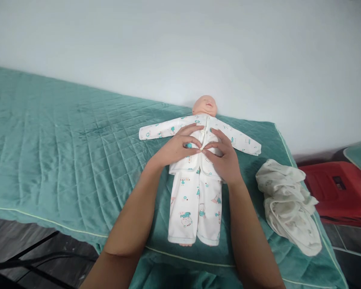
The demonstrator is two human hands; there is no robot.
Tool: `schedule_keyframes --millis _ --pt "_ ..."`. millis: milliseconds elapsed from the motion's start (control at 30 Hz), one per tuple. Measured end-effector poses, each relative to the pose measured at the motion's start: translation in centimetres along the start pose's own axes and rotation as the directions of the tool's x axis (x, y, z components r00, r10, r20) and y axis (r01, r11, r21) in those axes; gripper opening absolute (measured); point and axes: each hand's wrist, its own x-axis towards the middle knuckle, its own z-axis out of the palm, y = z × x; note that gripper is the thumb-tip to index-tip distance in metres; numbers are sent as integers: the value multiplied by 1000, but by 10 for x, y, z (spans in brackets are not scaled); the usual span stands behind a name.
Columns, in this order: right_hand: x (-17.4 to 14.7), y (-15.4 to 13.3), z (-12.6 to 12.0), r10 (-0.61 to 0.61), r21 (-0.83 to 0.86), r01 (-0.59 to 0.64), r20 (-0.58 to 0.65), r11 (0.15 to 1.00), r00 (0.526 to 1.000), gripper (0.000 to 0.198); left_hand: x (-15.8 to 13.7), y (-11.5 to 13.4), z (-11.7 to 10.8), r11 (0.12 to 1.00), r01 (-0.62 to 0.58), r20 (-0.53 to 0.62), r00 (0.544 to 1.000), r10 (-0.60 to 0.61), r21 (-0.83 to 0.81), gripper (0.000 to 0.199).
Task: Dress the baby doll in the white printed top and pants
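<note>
A baby doll point(205, 105) lies on its back with its head toward the wall. It wears a white printed jacket point(185, 163) and matching trousers point(185, 204). My left hand point(182, 145) and my right hand point(224, 154) meet at the middle of the jacket front. Thumb and index finger of each pinch the front edges there, near what looks like a small fastener. The other fingers rest higher on the chest. Both sleeves stretch out to the sides, and a bit of a foot shows below one trouser leg.
A green quilted cover point(63, 160) spreads under the doll. Crumpled white cloth point(285, 200) lies near the right edge. Beyond that edge stands a red plastic object point(339, 192). A pale wall point(168, 48) runs along the back, and black bars point(33, 249) show at lower left.
</note>
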Motion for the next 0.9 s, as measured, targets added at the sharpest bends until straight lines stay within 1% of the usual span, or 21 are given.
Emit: schedule_keyframes --millis 100,200,433,533,667,900 --pt "-1 0 0 -29 -35 29 23 999 999 5 0 2 0 1000 12 19 1000 -12 26 12" --pt "-1 1 0 -45 -53 47 40 997 998 5 0 3 0 999 13 14 1000 -14 36 12" --pt "-1 2 1 -100 -110 104 46 988 994 2 0 3 2 998 -27 5 1000 27 53 12" --pt "-1 2 1 -111 -106 115 43 988 993 2 1 2 3 997 -43 5 999 43 64 12" --pt "-2 2 0 -103 -89 107 49 990 993 2 1 0 4 995 -73 4 997 73 73 13" --pt "-3 -4 -1 -57 -70 58 20 996 998 3 1 3 4 997 -53 11 999 52 53 14"
